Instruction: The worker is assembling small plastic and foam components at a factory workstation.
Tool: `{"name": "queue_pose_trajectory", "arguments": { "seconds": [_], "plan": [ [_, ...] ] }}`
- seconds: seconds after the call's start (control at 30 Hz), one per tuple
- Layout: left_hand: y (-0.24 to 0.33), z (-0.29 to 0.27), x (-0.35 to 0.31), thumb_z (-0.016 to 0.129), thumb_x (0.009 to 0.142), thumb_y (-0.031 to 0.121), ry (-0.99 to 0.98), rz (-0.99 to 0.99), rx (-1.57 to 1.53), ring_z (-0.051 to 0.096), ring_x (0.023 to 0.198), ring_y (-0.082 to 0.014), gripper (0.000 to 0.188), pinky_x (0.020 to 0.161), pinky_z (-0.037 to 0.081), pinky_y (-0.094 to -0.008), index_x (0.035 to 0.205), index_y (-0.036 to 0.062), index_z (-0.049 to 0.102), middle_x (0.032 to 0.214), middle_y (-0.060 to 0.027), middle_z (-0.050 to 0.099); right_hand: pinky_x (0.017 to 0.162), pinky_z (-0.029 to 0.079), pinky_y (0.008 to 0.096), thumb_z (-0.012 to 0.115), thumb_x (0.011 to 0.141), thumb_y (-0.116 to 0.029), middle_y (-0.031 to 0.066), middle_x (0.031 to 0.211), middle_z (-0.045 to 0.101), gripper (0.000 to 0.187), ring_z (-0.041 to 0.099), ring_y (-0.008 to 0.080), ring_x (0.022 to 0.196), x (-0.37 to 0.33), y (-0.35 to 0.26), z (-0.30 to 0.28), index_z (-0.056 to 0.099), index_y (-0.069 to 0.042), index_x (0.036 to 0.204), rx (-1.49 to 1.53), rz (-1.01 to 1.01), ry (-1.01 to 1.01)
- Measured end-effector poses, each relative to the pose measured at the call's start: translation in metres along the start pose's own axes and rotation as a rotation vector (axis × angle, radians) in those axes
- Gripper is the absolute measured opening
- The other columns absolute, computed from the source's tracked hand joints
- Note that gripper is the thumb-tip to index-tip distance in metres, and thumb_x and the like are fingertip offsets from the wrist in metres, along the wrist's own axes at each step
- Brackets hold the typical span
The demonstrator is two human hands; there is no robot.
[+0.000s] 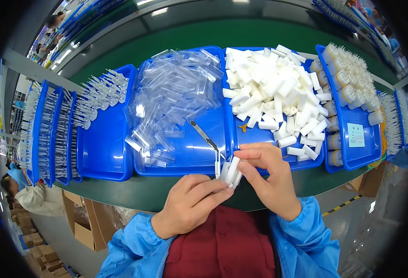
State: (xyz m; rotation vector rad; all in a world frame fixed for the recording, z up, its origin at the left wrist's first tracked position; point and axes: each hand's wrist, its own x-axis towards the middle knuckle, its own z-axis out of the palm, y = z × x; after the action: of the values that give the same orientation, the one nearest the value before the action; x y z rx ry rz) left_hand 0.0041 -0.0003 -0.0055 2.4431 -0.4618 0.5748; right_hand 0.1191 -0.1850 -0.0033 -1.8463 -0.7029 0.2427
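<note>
In front of my chest, my left hand is closed around a small white piece with thin upright white rods. A slim dark strip rises from the rods over the tray of clear pieces; I cannot tell whether it is joined to them. My right hand pinches a white foam block between thumb and fingers, against the piece in my left hand. The fingers of both hands nearly meet and partly hide the parts.
Ahead, one blue tray holds clear plastic sleeves, another white foam blocks. Trays of thin-stemmed white parts stand at left. At right, a stacked tray holds bundled pale parts. Cardboard boxes sit below left.
</note>
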Motion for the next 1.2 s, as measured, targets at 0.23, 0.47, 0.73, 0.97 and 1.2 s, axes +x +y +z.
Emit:
{"name": "queue_pose_trajectory", "arguments": {
  "seconds": [0.23,0.47,0.73,0.97,1.2],
  "plan": [
    [-0.004,0.009,-0.004,0.08,0.068,-0.01,0.249,-0.088,-0.134,0.066,0.091,-0.0273,0.053,0.076,0.056,-0.0369,0.117,0.0039,0.064,0.105,-0.0131,0.066,0.1,0.038,0.0429,0.07,0.089,-0.005,0.0091,0.114,0.069,0.026,0.059,0.0249,0.105,-0.013,-0.004,0.006,0.074,-0.009,0.114,0.017,-0.184,0.016],
    [-0.004,0.012,-0.009,0.081,0.066,-0.008,0.169,-0.065,-0.204,0.066,0.083,-0.0265,0.045,0.072,0.054,-0.0357,0.108,0.0043,0.068,0.098,-0.0104,0.065,0.097,0.041,0.0401,0.07,0.086,-0.003,0.01,0.114,0.069,0.032,0.06,0.0277,0.106,-0.016,0.0,-0.001,0.072,-0.008,0.118,-0.07,-0.198,0.103],
    [-0.007,0.004,-0.002,0.082,0.07,-0.004,-0.026,-0.06,-0.025,0.064,0.079,-0.0236,0.039,0.066,0.048,-0.0353,0.105,0.0069,0.071,0.094,-0.0064,0.065,0.082,0.041,0.0392,0.076,0.075,-0.004,0.004,0.093,0.065,0.025,0.059,0.0235,0.093,-0.005,0.028,-0.087,0.07,-0.01,0.099,-1.059,-0.137,-0.078],
    [-0.009,0.013,-0.007,0.08,0.071,-0.001,-0.042,-0.066,-0.01,0.064,0.081,-0.0231,0.037,0.066,0.048,-0.0351,0.106,0.0071,0.071,0.096,-0.0054,0.065,0.075,0.047,0.0377,0.072,0.077,0.001,0.0083,0.083,0.067,0.031,0.064,0.0252,0.081,-0.001,0.027,-0.078,0.068,-0.005,0.107,-0.727,-0.063,0.051],
    [-0.008,0.011,-0.005,0.08,0.067,-0.002,-0.043,-0.003,0.014,0.064,0.082,-0.0239,0.04,0.067,0.049,-0.0348,0.106,0.0074,0.072,0.099,-0.0064,0.065,0.085,0.052,0.0278,0.06,0.092,0.003,0.009,0.1,0.071,0.031,0.067,0.0123,0.093,-0.006,0.011,-0.03,0.061,0.0,0.122,0.39,0.3,0.061]
  ]
}}
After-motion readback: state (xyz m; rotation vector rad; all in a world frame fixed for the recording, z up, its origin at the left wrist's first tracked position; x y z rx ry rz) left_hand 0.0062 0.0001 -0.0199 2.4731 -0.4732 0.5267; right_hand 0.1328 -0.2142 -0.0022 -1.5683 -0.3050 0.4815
